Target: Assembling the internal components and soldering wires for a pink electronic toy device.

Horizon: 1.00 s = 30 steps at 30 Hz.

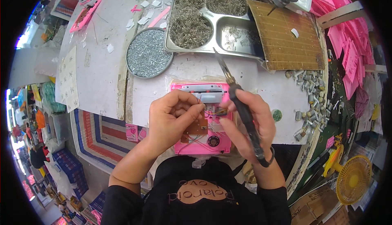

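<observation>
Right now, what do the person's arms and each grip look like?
Both sleeves are black, ending near the elbows. The left grip and right grip are ungloved human hands. A dark loop shows at the right wrist; band or cord, I cannot tell.

Stitched lettering is borne on the front of the black garment [179, 212], across and around its tan patch [203, 192]. Rows of repeated dark marks are carried by the white sheet [67, 80] at the worktop's [102, 68] left edge; their characters cannot be made out. Dark characters are shown on the brown cardboard [312, 206] at lower right. Fine print on the pink card [131, 132] is too small to be read.
</observation>
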### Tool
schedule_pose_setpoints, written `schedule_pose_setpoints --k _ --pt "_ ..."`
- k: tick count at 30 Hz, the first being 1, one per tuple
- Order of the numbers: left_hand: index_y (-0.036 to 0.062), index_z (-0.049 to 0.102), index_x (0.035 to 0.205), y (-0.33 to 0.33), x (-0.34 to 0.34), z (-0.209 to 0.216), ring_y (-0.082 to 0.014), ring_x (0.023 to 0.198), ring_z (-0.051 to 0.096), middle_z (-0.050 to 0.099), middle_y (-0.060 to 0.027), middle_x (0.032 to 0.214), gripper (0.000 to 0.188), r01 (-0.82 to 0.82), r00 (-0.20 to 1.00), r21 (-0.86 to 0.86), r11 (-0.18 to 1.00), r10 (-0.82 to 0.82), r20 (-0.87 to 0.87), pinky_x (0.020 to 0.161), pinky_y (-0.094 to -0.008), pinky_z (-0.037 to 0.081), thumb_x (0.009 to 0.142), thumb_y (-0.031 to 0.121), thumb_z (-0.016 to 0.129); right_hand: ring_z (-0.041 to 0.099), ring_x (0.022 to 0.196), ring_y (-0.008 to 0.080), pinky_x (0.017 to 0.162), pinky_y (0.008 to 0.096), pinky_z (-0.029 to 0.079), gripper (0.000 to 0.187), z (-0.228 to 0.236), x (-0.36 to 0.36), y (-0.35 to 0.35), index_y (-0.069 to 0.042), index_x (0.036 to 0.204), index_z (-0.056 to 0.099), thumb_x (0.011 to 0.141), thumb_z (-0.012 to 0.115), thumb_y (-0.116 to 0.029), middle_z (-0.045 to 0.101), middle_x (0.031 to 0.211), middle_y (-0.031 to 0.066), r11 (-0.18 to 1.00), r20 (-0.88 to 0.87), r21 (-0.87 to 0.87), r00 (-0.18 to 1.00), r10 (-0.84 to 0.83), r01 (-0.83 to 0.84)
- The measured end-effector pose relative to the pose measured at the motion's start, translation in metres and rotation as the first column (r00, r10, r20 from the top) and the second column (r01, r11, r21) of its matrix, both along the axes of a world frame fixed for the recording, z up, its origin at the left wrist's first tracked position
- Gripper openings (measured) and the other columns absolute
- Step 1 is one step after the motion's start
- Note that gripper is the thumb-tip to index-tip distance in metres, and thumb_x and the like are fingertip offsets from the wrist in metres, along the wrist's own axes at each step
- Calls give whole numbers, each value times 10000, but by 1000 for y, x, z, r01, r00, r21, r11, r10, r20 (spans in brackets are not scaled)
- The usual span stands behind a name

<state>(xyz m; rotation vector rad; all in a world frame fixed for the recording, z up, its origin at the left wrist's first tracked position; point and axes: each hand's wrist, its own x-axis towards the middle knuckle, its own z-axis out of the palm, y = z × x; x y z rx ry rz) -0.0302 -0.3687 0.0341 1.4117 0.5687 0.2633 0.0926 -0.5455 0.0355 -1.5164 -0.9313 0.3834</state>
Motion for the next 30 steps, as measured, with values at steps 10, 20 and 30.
schedule_pose_setpoints --k 10,20,30 --pt "-17 683 1068 5 -1 -1 -49 738 682 719 -32 823 119 19 1000 -84 996 -17 16 619 -192 543 969 35 724 707 857 171 757 283 570 552 0 1 54 -37 1356 611 839 716 126 640 1009 101 994 -37 81 997 -72 75" --pt "-24 732 1051 8 -3 -2 -65 705 695 749 -67 838 123 62 998 151 987 -58 -26 581 -228 558 974 72 723 686 1007 167 894 290 573 603 -4 4 44 21 1424 496 868 671 173 591 1129 102 999 19 23 999 28 -29" --pt "-42 713 1037 14 -4 5 -51 685 627 717 -35 833 98 120 987 -40 992 -123 -108 601 -209 515 1015 30 649 695 844 167 759 283 562 589 -7 2 56 -48 1355 609 806 735 128 628 1018 102 994 -44 103 998 -43 47"
